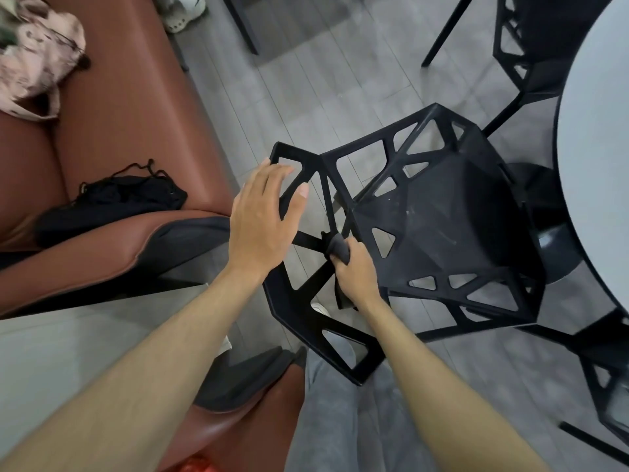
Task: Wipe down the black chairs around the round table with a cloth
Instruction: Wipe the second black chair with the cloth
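Cloth [338, 250] is bunched tight in the right hand [355, 272], pressed on a bar of the black chair [442, 216] beside the round table [599, 165]. Left hand [260, 216] lies flat and open on the chair back. Best to hold the chair steady and rub along every thin bar.

matt black plastic chair [442, 212], soft grey cloth [340, 248], smooth brown leather sofa [129, 107], matt table [599, 165].

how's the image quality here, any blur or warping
Head view: soft, even light, no glare; wide-angle bending curves the table edge and forearms; chair and cloth under the right hand fairly sharp; corners soften, left hand clear.
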